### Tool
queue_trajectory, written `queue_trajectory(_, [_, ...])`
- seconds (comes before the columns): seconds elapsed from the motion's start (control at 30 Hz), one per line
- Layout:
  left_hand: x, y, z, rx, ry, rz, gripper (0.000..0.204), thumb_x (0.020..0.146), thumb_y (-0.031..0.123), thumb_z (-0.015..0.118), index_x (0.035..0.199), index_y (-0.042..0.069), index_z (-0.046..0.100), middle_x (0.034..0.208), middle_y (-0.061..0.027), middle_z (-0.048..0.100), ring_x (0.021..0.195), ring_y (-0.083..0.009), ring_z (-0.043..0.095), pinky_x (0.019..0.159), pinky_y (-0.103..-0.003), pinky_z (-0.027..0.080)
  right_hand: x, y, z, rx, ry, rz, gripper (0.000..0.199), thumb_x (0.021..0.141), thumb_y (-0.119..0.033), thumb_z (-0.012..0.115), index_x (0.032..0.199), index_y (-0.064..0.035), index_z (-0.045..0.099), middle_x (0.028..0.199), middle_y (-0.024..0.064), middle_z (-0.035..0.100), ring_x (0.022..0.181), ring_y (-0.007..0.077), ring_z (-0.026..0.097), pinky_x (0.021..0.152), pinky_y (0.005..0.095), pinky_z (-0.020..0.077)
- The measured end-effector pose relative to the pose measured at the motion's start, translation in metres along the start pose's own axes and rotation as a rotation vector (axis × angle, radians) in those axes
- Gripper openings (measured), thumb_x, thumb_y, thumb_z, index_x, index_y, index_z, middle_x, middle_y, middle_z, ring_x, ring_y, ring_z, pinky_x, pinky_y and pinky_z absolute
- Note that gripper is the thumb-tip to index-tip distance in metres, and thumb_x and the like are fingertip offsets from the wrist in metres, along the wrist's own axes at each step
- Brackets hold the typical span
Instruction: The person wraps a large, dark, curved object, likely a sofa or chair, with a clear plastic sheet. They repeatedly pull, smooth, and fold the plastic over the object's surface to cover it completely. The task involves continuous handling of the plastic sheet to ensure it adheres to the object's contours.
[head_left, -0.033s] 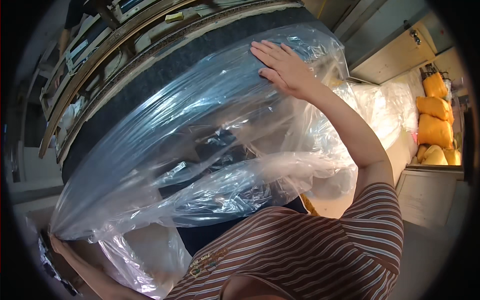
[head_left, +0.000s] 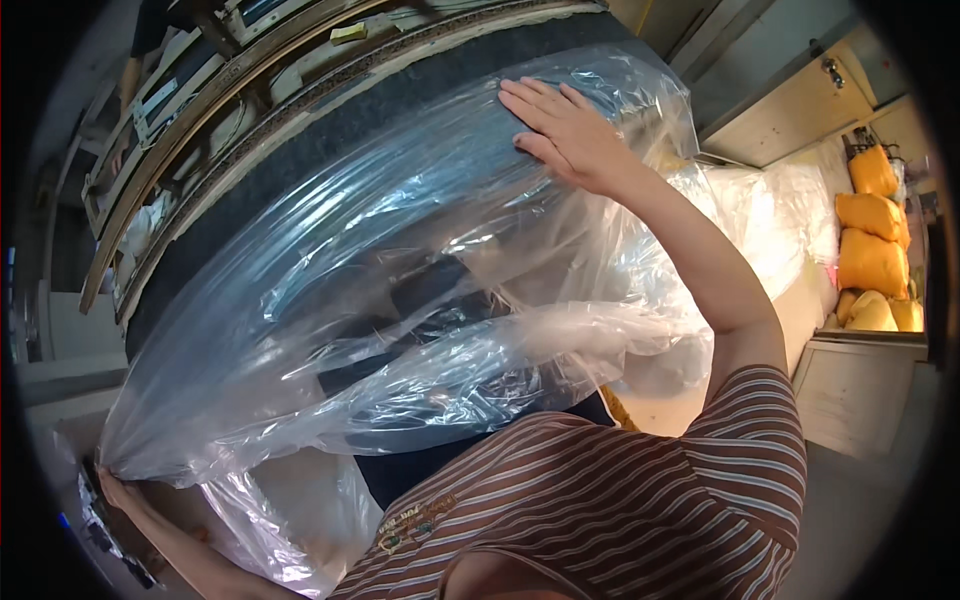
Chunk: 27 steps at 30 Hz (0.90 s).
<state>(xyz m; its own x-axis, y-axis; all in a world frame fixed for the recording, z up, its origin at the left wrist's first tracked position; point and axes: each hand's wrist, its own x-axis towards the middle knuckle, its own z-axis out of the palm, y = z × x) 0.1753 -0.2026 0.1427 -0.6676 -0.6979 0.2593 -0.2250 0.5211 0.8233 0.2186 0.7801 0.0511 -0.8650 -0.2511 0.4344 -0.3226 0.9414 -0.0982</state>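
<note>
A large clear plastic sheet [head_left: 340, 250] spreads in loose, shiny folds over a dark tabletop [head_left: 440, 75] and hangs toward my body. My right hand [head_left: 570, 130] lies flat on its far right part, fingers stretched out and slightly apart. At the far lower left, my left hand [head_left: 117, 487] grips the sheet's gathered end, which is pulled taut there; its fingers are mostly hidden. The near edge of the sheet is bunched into a thick, wrinkled roll across the middle.
Behind the table stands a machine frame with long curved rails [head_left: 190, 165] and a small yellow block [head_left: 348, 33]. More crumpled plastic [head_left: 770, 215] is heaped on the right. Beyond it are orange bundles [head_left: 870, 260] on a shelf. Part of another person's arm [head_left: 130, 80] shows at upper left.
The sheet's creases and reflections have shifted slightly between my hands. Both hands stay almost where they were.
</note>
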Motion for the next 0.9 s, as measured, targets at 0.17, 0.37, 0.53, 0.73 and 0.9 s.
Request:
queue_trajectory(0.17, [-0.017,0.021,-0.065,-0.048,0.022,-0.011,0.039,0.088,0.025,0.060,0.117,-0.001,0.060,0.110,-0.0100,0.064,0.096,-0.0178,0.060,0.083,-0.030,0.049,0.015,0.011,0.004,0.065,0.012,0.036,0.037,0.092,-0.028,0.052,0.123,-0.0080,0.054,0.131,0.0101,0.052,0.119,0.0279,0.048,0.097,0.0410,0.0392])
queue_trajectory(0.37, [-0.046,-0.009,-0.109,-0.128,0.035,-0.086,0.038,0.089,0.023,0.061,0.120,0.002,0.059,0.112,-0.0076,0.064,0.097,-0.0148,0.059,0.083,-0.028,0.049,0.057,0.060,0.019,0.393,0.065,0.188,0.015,0.084,-0.018,0.066,0.095,-0.0078,0.064,0.093,0.0066,0.054,0.082,0.0184,0.055,0.074,0.0316,0.0450])
queue_trajectory(0.53, [-0.016,-0.009,-0.141,-0.199,-0.179,-0.024,0.037,0.092,0.024,0.061,0.123,0.007,0.058,0.113,-0.0043,0.063,0.098,-0.0109,0.059,0.083,-0.025,0.048,0.082,0.103,0.015,0.821,-0.023,0.254,0.020,0.087,-0.025,0.064,0.098,-0.0080,0.065,0.097,0.0015,0.059,0.085,0.0110,0.055,0.077,0.0268,0.0442])
queue_trajectory(0.73, [0.001,0.049,0.062,-0.639,-0.151,0.038,0.032,0.093,0.024,0.056,0.119,0.005,0.058,0.112,-0.0072,0.062,0.102,-0.0197,0.060,0.086,-0.032,0.049,0.141,0.162,-0.078,1.011,0.651,0.508,0.033,0.093,-0.023,0.055,0.115,0.0019,0.057,0.108,0.0086,0.063,0.099,0.0154,0.059,0.082,0.0283,0.0486])
queue_trajectory(0.9, [-0.044,0.018,0.262,0.253,0.225,0.540,0.031,0.090,0.031,0.052,0.092,0.004,0.066,0.087,-0.0135,0.067,0.085,-0.0243,0.064,0.076,-0.036,0.050,0.090,0.288,0.036,0.116,0.391,0.527,0.033,0.092,-0.026,0.050,0.109,0.0015,0.057,0.108,0.0186,0.062,0.103,0.0290,0.059,0.090,0.0360,0.0426])
